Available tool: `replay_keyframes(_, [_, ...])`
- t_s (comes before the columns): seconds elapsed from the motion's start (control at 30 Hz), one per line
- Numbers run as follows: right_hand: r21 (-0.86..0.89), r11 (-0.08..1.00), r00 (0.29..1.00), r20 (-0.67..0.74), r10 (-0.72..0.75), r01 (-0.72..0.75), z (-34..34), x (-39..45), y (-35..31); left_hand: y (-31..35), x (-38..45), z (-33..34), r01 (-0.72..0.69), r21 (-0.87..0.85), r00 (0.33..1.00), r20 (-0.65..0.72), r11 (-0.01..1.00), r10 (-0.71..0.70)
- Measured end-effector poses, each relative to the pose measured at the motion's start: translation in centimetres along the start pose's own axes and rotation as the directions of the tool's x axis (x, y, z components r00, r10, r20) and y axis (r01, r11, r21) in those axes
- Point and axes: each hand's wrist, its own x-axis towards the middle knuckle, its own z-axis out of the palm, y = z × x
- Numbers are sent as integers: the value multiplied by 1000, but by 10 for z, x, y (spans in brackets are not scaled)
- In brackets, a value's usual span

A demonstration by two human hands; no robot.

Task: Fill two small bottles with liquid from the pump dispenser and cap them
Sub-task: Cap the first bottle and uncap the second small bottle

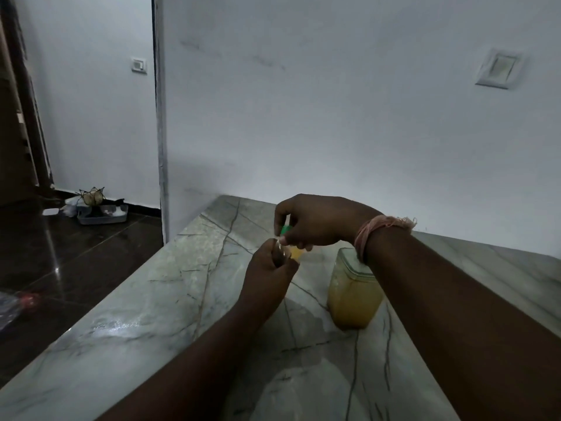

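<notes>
Left hand (pixel 267 262) grips a small bottle (pixel 293 253); right hand (pixel 315 221) pinches its green cap (pixel 286 230) above.

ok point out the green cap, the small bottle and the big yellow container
green cap (pixel 285 229), head view, visible top edge below the right hand
small bottle (pixel 296 253), head view, yellow-filled side
big yellow container (pixel 352 302), head view, front wall

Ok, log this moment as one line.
step: capping | left hand: holds small bottle | right hand: pinches green cap above bottle | big jar: on counter, behind right wrist
</notes>
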Motion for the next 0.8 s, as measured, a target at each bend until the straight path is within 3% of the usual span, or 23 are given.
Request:
replay_keyframes(0.1, [27,999,999,-9,35,-35,-4,-5,-2,0,-1,0,-35,56,999,-3,998,36])
replay_keyframes(0.23, [60,980,978,-76,192,-188,7,-4,-7,2,-4,-2,-74,129,996,-44,989,80])
replay_keyframes(0.43, [26,1000,1000,-20,-14,14,-1,-6,-7,1,-2,-3,-36,95,998,-48,995,40])
replay_keyframes(0.5, [5,1000,997,-71,10,-10,-1,-6,-9,1,1,-3,-42,93,997,-56,995,47])
replay_keyframes(0.63, [83,976,975,-82,208,-202,7,0,-13,2,1,-4,-44,85,996,-68,995,50])
replay_keyframes(0.73, [102,985,988,-49,147,-142,4,0,-18,0,2,-5,-16,54,998,-62,998,19])
replay_keyframes(0.8, [137,986,985,-129,111,-93,-3,-3,-18,-1,3,-5,18,36,998,-68,999,-15])
